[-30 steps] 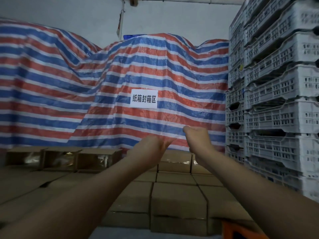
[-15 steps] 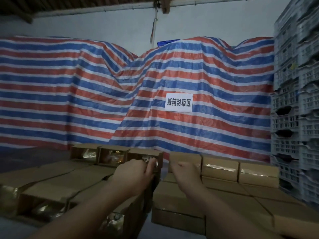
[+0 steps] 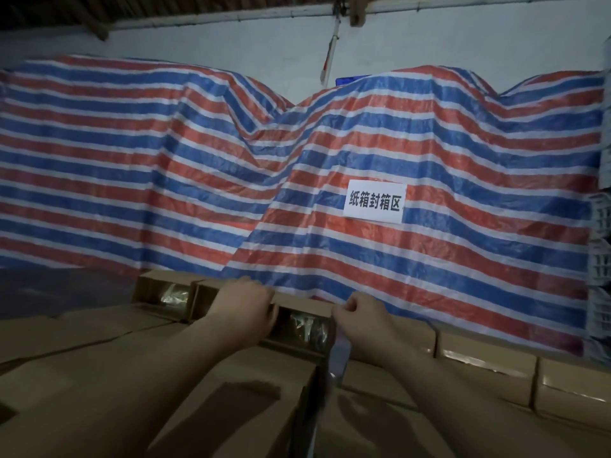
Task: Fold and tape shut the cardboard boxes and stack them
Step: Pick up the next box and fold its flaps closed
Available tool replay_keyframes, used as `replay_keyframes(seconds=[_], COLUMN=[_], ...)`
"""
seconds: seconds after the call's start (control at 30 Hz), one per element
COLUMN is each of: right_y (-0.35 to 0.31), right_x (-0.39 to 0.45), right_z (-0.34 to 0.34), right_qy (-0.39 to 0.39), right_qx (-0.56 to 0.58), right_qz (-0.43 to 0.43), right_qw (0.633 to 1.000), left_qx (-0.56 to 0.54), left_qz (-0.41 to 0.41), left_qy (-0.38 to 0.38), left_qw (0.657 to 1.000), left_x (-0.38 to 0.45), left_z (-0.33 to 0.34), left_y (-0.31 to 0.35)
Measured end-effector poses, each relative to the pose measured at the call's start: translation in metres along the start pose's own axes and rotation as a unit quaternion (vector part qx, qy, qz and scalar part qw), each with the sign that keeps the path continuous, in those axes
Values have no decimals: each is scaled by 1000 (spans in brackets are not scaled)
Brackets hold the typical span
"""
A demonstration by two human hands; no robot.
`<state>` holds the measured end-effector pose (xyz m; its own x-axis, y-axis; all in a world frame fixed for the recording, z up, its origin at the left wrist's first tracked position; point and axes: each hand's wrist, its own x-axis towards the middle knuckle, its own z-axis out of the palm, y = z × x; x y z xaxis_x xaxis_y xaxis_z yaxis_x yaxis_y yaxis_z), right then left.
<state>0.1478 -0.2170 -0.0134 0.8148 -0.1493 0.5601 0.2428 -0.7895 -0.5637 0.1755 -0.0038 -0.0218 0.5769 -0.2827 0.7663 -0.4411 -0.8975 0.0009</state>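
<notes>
1. Head view: red, white and blue striped plastic tarpaulin (image 3: 165, 166) draped over a bulky heap along the far wall, likely as a dust cover.
2. Rows of brown cardboard boxes (image 3: 82, 375) packed edge to edge across the near foreground, probably to keep the stack square; shiny tape on several faces.
3. One brown cardboard box with a glossy taped face (image 3: 302, 325) at the far end of the near row, set between both hands, judged just being seated.
4. White paper sign (image 3: 374, 201) stuck on the tarpaulin, right of centre, printed "纸箱封箱区".
5. Left hand (image 3: 244, 312) curled over that box's left top edge, gripping.
6. Right hand (image 3: 358, 314) pinched on its right corner.
7. Pale strip (image 3: 340, 352) hanging below the right hand, perhaps tape; cannot tell.
</notes>
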Motion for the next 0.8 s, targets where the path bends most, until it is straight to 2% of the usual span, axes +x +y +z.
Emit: replay_keyframes(seconds=[0.1, 0.33, 0.6, 0.8], right_y=[12, 44, 52, 60], right_x=[38, 91, 116, 117], right_z=[9, 38, 67, 78], right_qy=[-39, -99, -130, -107], right_qx=[-61, -255, -311, -314], right_qz=[-3, -27, -60, -63], right_qw=[997, 962, 940, 941], left_qx=[86, 154, 186, 167], left_qz=[16, 19, 36, 20], left_qy=[-20, -130, -175, -223], left_qw=[996, 979, 966, 960], left_x=[34, 81, 113, 113], left_z=[28, 103, 135, 147], left_y=[-10, -27, -32, -42])
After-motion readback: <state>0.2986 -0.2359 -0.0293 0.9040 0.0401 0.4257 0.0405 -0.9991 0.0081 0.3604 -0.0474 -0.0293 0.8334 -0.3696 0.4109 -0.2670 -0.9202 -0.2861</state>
